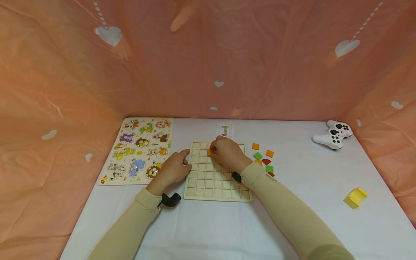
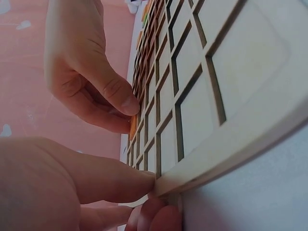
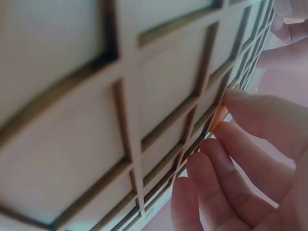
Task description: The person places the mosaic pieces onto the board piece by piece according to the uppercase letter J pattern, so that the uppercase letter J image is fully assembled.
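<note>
A wooden grid board (image 1: pixel 209 184) lies flat on the table, its square cells divided by raised strips. My right hand (image 1: pixel 225 151) is over its far part and pinches an orange square tile (image 1: pixel 209 152) between thumb and forefinger. The right wrist view shows that orange tile (image 3: pixel 220 117) at the fingertips, against the grid; whether it sits fully inside a cell I cannot tell. At the board's left edge, my left hand (image 1: pixel 172 168) grips the rim, with the thumb (image 2: pixel 137 182) on top and the other fingers curled at the side.
Right of the board lie several loose tiles, among them an orange square (image 1: pixel 255 146), a green square (image 1: pixel 269 168) and a red piece (image 1: pixel 266 161). A pattern card (image 1: pixel 230 130) is behind it. An animal puzzle (image 1: pixel 139 151) lies left; a white game controller (image 1: pixel 334 134) and yellow block (image 1: pixel 355 197) right.
</note>
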Available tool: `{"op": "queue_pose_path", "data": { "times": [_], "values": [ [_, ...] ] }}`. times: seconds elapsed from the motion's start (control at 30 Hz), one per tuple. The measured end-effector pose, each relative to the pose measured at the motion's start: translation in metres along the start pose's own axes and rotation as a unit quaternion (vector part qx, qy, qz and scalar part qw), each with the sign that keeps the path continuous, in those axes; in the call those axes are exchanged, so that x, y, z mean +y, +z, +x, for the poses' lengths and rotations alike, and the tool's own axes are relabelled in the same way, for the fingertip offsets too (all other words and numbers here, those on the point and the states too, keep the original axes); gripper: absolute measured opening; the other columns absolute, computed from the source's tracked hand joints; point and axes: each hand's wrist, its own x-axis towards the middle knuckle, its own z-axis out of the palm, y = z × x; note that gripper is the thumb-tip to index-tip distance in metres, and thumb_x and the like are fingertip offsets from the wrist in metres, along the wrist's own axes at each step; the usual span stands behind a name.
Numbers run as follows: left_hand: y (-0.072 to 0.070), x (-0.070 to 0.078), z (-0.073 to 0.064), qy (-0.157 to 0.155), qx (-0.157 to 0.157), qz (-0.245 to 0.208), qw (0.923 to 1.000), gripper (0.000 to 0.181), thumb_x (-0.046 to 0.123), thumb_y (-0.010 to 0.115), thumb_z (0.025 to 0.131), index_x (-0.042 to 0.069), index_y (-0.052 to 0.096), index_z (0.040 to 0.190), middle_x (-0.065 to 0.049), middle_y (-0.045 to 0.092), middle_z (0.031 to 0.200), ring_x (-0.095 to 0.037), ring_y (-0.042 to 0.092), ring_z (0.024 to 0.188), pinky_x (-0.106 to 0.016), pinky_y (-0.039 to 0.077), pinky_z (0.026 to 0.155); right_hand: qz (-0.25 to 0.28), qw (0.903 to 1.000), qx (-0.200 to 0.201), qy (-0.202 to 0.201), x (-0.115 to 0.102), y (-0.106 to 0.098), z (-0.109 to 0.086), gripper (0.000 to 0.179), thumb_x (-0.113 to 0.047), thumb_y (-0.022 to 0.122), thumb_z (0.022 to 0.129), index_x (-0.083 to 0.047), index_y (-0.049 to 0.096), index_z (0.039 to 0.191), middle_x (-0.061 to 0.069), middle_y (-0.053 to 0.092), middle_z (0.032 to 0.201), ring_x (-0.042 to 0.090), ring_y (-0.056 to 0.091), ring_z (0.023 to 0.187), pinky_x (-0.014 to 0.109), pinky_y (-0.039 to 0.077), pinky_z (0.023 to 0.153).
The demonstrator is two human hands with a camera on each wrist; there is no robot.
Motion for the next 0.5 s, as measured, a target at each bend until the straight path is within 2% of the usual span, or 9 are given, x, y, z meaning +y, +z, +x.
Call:
{"op": "queue_pose_path", "data": {
  "times": [0.23, 0.37, 0.5],
  "values": [
    [0.0, 0.001, -0.001, -0.012, -0.002, -0.002, 0.9999, 0.066, 0.019, 0.066, 0.102, 0.004, 0.046, 0.163, -0.01, 0.066, 0.111, -0.022, 0.059, 0.091, -0.033, 0.045, 0.077, 0.028, 0.9995, -0.001, 0.01, 0.004, -0.01, -0.014, 0.026, -0.02, 0.068, 0.104, -0.006, 0.08, 0.123, 0.009, 0.073, 0.117, 0.026, 0.071, 0.108, 0.043, 0.06, 0.097],
    [0.001, 0.001, -0.001, -0.017, -0.004, -0.001, 0.9998, 0.066, 0.02, 0.066, 0.102, 0.005, 0.045, 0.163, -0.011, 0.067, 0.114, -0.023, 0.06, 0.094, -0.035, 0.047, 0.08, 0.061, 0.9975, 0.027, 0.023, 0.017, -0.02, -0.032, 0.029, -0.022, 0.07, 0.104, -0.004, 0.079, 0.126, 0.009, 0.073, 0.119, 0.027, 0.072, 0.111, 0.044, 0.06, 0.097],
    [0.001, 0.0, 0.0, -0.016, -0.006, 0.002, 0.9998, 0.066, 0.02, 0.065, 0.103, 0.004, 0.045, 0.164, -0.01, 0.066, 0.114, -0.023, 0.059, 0.095, -0.036, 0.046, 0.081, 0.097, 0.9923, 0.054, 0.055, 0.036, -0.031, -0.056, 0.03, -0.022, 0.074, 0.102, -0.004, 0.078, 0.126, 0.009, 0.073, 0.119, 0.028, 0.071, 0.109, 0.046, 0.059, 0.095]
  ]
}}
